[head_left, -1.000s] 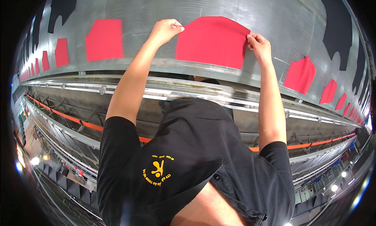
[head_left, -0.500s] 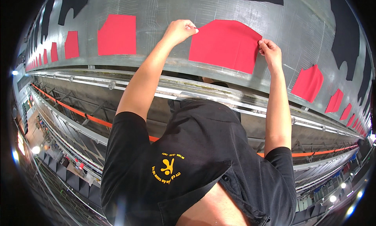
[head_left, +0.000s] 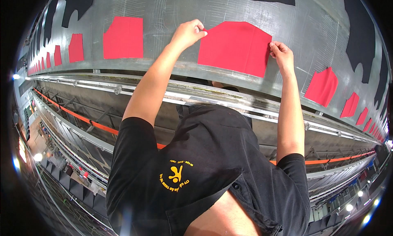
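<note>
A red cut fabric piece [head_left: 233, 47] with a curved top edge lies on the grey metal table [head_left: 172, 58] in front of me. At its upper left corner my left hand [head_left: 188, 32] pinches the fabric between thumb and fingers. My right hand [head_left: 282, 55] pinches the upper right corner the same way. A faint crease runs down the right part of the cloth, which otherwise looks flat.
Left of it lies another red fabric piece [head_left: 123, 38]; a rumpled red piece [head_left: 322, 87] is on the right. Smaller-looking red pieces continue along both sides. Black fabric pieces [head_left: 361, 37] lie farther across. A metal rail [head_left: 135, 88] edges the table's near side.
Both hands keep their grip on the red fabric piece. Its right corner sits slightly lower and the cloth looks flatter, with less of a fold by my right hand.
</note>
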`<action>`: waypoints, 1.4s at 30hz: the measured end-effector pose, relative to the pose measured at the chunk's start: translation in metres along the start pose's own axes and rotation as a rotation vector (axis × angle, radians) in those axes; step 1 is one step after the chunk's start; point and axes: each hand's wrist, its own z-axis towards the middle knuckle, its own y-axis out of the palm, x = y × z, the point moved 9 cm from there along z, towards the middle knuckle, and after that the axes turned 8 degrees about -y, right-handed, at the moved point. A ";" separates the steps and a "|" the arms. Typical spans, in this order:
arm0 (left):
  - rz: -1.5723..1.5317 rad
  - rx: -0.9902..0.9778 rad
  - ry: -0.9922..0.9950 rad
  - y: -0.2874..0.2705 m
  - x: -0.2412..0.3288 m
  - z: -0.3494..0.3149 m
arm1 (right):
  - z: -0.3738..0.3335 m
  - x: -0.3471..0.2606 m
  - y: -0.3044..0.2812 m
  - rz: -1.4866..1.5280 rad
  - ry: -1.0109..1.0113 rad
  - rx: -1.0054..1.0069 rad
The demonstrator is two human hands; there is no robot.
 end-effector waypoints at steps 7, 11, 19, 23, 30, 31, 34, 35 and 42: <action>0.363 0.284 0.441 0.025 0.053 -0.056 | -0.058 0.004 -0.019 -0.139 -0.033 0.063; 0.439 0.216 0.584 0.069 0.068 -0.065 | -0.112 0.042 -0.021 -0.457 0.053 0.100; 0.554 0.151 0.694 0.111 0.118 -0.041 | -0.139 0.037 0.004 -0.445 0.072 0.320; 0.635 0.154 0.747 0.118 0.144 -0.026 | -0.134 0.033 0.009 -0.445 0.083 0.272; 0.705 0.072 0.863 0.148 0.140 -0.040 | -0.130 0.049 0.017 0.068 0.043 0.151; 0.691 0.022 0.890 0.157 0.138 -0.050 | -0.130 0.046 0.019 0.157 0.020 0.143; 0.643 -0.157 0.979 0.191 0.135 -0.097 | -0.125 0.062 0.019 0.060 0.022 0.107; 0.622 -0.236 1.013 0.204 0.133 -0.115 | -0.121 0.059 0.014 0.071 -0.009 0.151; 0.347 -0.358 0.999 0.209 0.127 -0.139 | -0.058 -0.030 0.009 -0.121 -0.309 0.203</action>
